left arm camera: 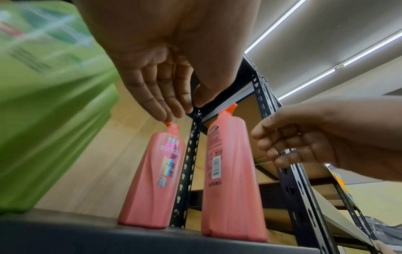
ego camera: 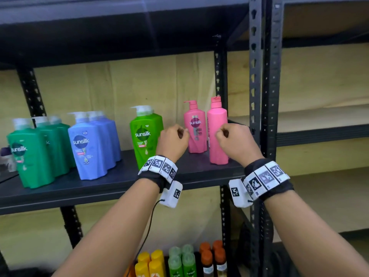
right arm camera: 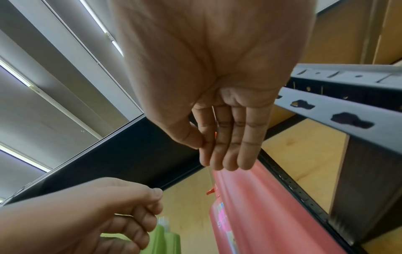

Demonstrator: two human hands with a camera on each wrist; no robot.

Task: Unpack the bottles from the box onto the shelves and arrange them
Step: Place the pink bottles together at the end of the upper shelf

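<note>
Two tall pink plastic shampoo bottles stand upright at the right end of the dark metal shelf point(ego camera: 111, 182), hard by the black perforated corner post point(ego camera: 220, 80): the labelled pink pump bottle point(ego camera: 195, 130) further back, the plain-backed pink bottle point(ego camera: 217, 132) nearer the front edge, a narrow gap between them. The left hand point(ego camera: 173, 140) and right hand point(ego camera: 235, 142) hover just in front of them, fingers loosely curled, gripping nothing. A bright green pump bottle point(ego camera: 144, 134) stands just left of the left hand; beyond open shelf, blue pump bottles point(ego camera: 89, 144) and dark green pump bottles point(ego camera: 30, 152) crowd the left end.
</note>
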